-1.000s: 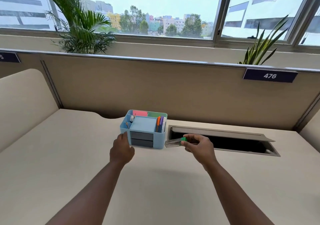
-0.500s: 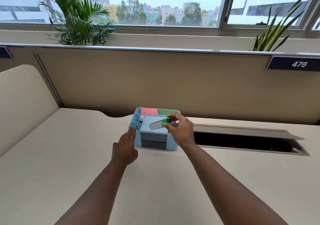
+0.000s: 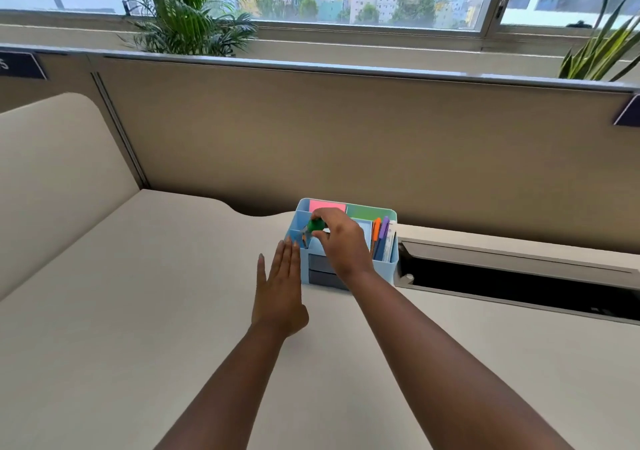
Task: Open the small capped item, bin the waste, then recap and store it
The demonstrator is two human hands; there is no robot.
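1. The small clear item with a green cap [image 3: 314, 226] sits tilted over the left front compartment of the blue desk organizer [image 3: 388, 266], cap end uppermost.
2. The right hand [image 3: 341, 238] pinches it by the cap (fingertips closed around it).
3. The left hand [image 3: 280, 285] is flat, fingers straight, fingertips touching the organizer's left wall.
4. Orange and purple pens [image 3: 380, 233] stand in the right compartment.
5. The organizer stands near the desk's [image 3: 121, 311] back edge, beside an open cable hatch [image 3: 512, 283].

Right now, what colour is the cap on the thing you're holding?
Green cap, seen in the head view.
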